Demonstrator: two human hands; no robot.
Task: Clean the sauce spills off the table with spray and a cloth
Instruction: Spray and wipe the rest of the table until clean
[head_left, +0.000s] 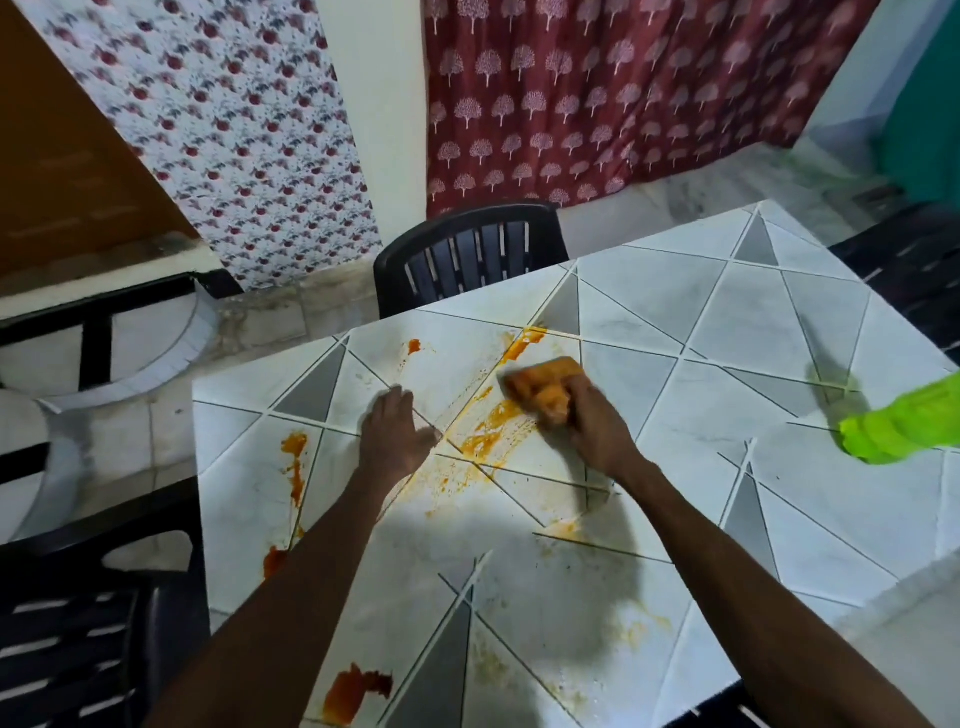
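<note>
Right hand (587, 421) clenched around a sauce-soaked cloth (543, 387) mid-table (727, 332), left hand (397, 431) flat and empty beside it, risking only smearing the orange spills (485, 434) wider across the tiles.

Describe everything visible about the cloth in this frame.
The cloth is orange, soft-looking and bunched, slightly blurred. It lies pressed on the tiled table near its middle, gripped from above by the right hand, which covers its near part. Orange sauce smears lie just left of it, and another streak just beyond it.
</note>
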